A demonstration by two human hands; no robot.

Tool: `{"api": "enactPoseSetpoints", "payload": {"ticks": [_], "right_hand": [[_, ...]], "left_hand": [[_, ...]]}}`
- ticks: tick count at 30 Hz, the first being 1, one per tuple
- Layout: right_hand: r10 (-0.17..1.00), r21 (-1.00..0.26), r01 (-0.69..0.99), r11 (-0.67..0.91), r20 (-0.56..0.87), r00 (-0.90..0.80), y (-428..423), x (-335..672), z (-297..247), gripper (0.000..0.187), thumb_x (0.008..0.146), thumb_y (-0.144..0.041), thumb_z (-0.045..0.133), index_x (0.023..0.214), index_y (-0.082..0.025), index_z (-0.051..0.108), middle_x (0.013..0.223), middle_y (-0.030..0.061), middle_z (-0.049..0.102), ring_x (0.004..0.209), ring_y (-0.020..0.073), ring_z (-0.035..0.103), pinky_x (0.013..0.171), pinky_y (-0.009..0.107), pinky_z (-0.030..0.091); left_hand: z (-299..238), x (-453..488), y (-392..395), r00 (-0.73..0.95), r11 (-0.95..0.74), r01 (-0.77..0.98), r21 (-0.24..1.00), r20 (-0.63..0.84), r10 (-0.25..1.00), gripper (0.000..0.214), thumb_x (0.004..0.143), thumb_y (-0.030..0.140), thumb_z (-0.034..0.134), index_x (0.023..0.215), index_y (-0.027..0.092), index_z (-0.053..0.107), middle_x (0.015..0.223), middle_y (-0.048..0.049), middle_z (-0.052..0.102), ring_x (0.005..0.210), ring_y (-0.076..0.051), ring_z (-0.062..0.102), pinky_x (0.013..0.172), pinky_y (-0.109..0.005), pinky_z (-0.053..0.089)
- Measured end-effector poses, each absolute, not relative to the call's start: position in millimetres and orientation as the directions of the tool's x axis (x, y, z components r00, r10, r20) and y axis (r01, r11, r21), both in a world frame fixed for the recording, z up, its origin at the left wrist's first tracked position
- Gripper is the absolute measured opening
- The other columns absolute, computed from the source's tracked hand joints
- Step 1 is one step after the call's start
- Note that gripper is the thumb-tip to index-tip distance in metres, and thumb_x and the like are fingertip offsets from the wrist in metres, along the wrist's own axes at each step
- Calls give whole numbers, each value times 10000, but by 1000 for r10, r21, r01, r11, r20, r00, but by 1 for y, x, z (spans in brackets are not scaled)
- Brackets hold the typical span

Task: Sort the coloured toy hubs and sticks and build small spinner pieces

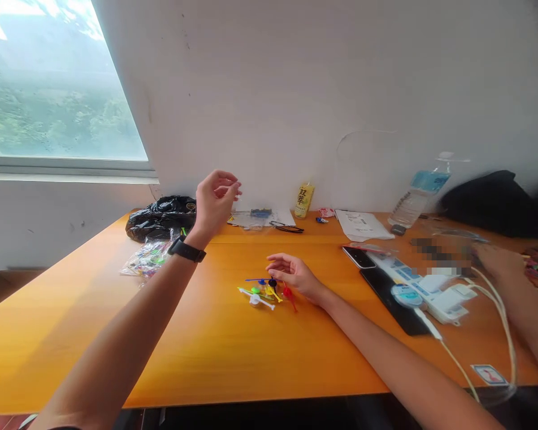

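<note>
My left hand (215, 202), with a black watch (187, 249) on the wrist, is raised over the back of the table. Its fingers curl toward the thumb in a pinch; whatever may be between them is too small to make out. Lower down, my right hand (298, 278) hovers at a cluster of small plastic toy pieces with thin rods, its fingers loosely bent and apart from the thumb. The cluster has a white piece (254, 300), a yellow piece (273, 292), a red piece (287, 291), a black piece (272, 283), plus blue and green ones.
A clear bag of colourful pieces (147, 258) and a black plastic bag (159, 216) lie left. Along the wall are glasses (287, 227), a yellow drink carton (304, 200), papers (363, 224) and a water bottle (421, 191). Right: phone (358, 257), power strip (439, 298), cables, another person's arm (515, 286).
</note>
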State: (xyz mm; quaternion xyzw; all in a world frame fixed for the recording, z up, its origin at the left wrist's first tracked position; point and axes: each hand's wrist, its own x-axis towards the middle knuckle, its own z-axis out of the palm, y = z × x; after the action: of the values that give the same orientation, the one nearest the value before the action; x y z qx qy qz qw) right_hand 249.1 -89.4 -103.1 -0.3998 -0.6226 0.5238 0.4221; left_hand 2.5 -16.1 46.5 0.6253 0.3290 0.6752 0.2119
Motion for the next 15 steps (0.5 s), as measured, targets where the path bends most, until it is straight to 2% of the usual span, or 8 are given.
{"api": "enactPoseSetpoints", "payload": {"ticks": [3, 5, 7, 10, 12, 15], "right_hand": [[938, -976, 104, 191, 150, -312, -87, 247, -110, 457, 859, -503, 816, 1193, -204, 730, 1190, 111, 742, 1149, 256, 696, 1054, 442, 526], [930, -969, 110, 220, 174, -323, -86, 247, -113, 431, 880, -504, 797, 1191, -212, 734, 1214, 107, 738, 1161, 253, 693, 1067, 441, 523], [926, -967, 110, 229, 181, -331, -86, 246, -115, 416, 891, -507, 786, 1183, -214, 735, 1214, 101, 739, 1149, 248, 699, 1068, 434, 526], [926, -969, 117, 217, 167, -339, -88, 245, -114, 417, 898, -516, 774, 1184, -215, 730, 1211, 94, 739, 1119, 244, 715, 1046, 420, 542], [925, -965, 145, 217, 156, -347, -91, 244, -110, 443, 902, -527, 762, 1214, -215, 719, 1222, 98, 730, 1086, 244, 724, 1009, 414, 562], [887, -878, 296, 376, 249, -388, -99, 245, -99, 497, 901, -525, 757, 1282, -211, 702, 1260, 121, 706, 1121, 263, 693, 1013, 437, 554]], "left_hand": [[34, -15, 23, -324, -636, 165, 754, 651, 687, 218, 847, 260, 703, 1034, 162, 758, 1008, -79, 774, 918, -183, 744, 778, -264, 613], [20, -25, 45, -384, -532, 95, 842, 524, 760, 333, 829, 271, 700, 1135, 148, 745, 1073, -107, 774, 937, -196, 740, 762, -272, 608], [3, -30, 61, -368, -407, 82, 910, 407, 836, 436, 836, 282, 689, 1244, 128, 699, 1162, -142, 760, 973, -209, 743, 786, -286, 609], [-24, -30, 80, -273, -247, 250, 936, 313, 910, 562, 911, 368, 643, 1413, 122, 592, 1353, -181, 694, 1133, -241, 721, 902, -318, 597], [-40, -28, 89, -227, -189, 324, 927, 271, 935, 617, 910, 392, 664, 1447, 106, 562, 1420, -214, 652, 1221, -276, 693, 985, -351, 568], [-58, -27, 99, -153, -122, 449, 885, 210, 965, 695, 815, 378, 782, 1419, 94, 588, 1434, -247, 640, 1313, -346, 640, 1092, -409, 495]]}}
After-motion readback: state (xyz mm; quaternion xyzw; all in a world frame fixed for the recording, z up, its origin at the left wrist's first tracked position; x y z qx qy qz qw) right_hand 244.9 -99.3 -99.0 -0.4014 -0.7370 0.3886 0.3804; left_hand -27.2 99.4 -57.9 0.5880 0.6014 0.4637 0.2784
